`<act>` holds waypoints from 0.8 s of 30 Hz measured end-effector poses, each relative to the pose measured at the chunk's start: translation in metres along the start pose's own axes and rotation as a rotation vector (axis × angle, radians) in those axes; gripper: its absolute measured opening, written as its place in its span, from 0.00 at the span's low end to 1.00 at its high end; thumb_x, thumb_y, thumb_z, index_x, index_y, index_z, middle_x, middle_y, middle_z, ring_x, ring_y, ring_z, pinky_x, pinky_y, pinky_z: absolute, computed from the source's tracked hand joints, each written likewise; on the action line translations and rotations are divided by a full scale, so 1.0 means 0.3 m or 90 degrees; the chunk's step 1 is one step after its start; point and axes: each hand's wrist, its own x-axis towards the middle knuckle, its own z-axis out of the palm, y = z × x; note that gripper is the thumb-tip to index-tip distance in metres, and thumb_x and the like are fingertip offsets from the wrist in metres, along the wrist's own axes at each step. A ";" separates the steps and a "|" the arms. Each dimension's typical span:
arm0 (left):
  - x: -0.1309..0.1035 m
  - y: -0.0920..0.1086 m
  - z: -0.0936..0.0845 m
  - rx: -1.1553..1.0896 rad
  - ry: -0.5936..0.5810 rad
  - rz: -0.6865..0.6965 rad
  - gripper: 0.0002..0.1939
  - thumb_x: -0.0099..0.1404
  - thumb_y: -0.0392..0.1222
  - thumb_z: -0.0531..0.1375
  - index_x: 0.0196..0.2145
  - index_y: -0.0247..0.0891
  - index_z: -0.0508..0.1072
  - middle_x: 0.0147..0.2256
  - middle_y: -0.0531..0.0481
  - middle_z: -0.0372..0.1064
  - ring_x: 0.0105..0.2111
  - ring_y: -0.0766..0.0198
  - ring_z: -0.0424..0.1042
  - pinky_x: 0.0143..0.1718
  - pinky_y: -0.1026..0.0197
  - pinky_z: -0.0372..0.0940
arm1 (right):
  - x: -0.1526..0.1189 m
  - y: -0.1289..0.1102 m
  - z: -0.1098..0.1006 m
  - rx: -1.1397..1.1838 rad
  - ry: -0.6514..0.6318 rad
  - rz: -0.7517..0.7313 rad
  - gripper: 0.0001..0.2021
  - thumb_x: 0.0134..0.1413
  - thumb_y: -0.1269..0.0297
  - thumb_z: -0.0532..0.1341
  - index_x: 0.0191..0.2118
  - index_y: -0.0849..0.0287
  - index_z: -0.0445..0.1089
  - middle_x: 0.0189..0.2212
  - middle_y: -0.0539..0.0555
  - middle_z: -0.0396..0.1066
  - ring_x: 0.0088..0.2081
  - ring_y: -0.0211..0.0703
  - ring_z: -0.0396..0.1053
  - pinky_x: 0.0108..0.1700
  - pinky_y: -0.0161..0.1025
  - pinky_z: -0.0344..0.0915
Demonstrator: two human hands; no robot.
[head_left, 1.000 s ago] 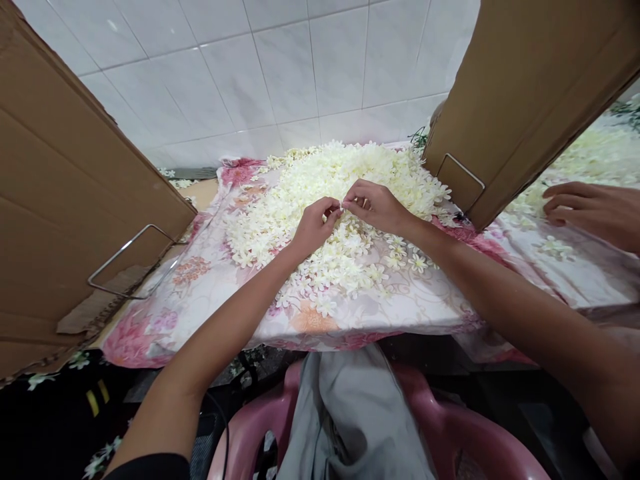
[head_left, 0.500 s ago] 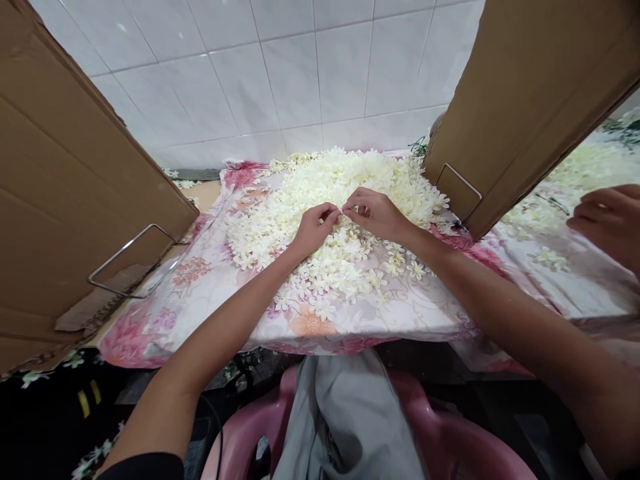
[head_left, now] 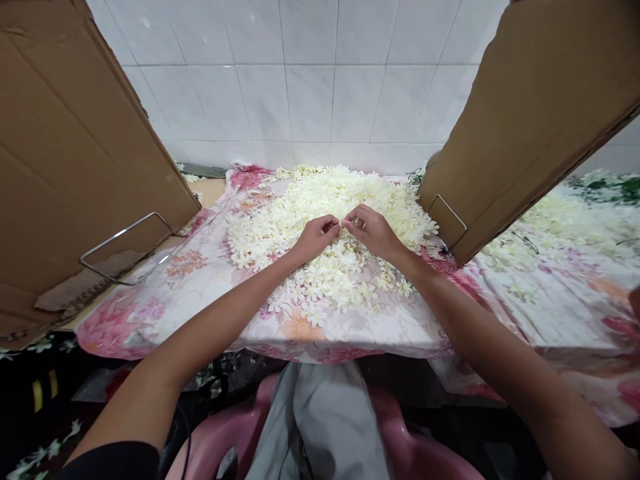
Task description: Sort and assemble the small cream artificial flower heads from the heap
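A wide heap of small cream-white flowers point(head_left: 320, 273) covers the middle of a table with a floral cloth point(head_left: 200, 300). Over the heap, my left hand point(head_left: 319, 235) is closed, its thumb and fingertips pinched together. My right hand point(head_left: 369, 228) faces it, also in a pinch, and the fingertips of both hands nearly meet. Whatever lies between the fingertips is too small to make out. Loose flowers spread toward the table's front edge below my hands.
Tall cardboard panels with wire brackets stand at left point(head_left: 95, 167) and right point(head_left: 520, 113). A tiled wall point(head_left: 310, 100) is behind. Another flower pile point(head_left: 565, 227) lies beyond the right panel, with part of another person's hand at the right edge. A pink chair point(head_left: 230, 427) is below.
The view has shifted and levelled. The other person's hand at the right has moved mostly out of view. My two hands keep their pinched pose close together over the flowers.
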 end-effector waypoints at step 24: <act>0.001 -0.021 -0.003 -0.037 -0.005 -0.006 0.22 0.62 0.59 0.68 0.39 0.36 0.74 0.31 0.51 0.71 0.30 0.66 0.67 0.33 0.62 0.62 | 0.001 0.007 0.015 0.163 -0.013 0.176 0.29 0.50 0.33 0.70 0.34 0.59 0.76 0.29 0.53 0.73 0.28 0.41 0.67 0.31 0.39 0.65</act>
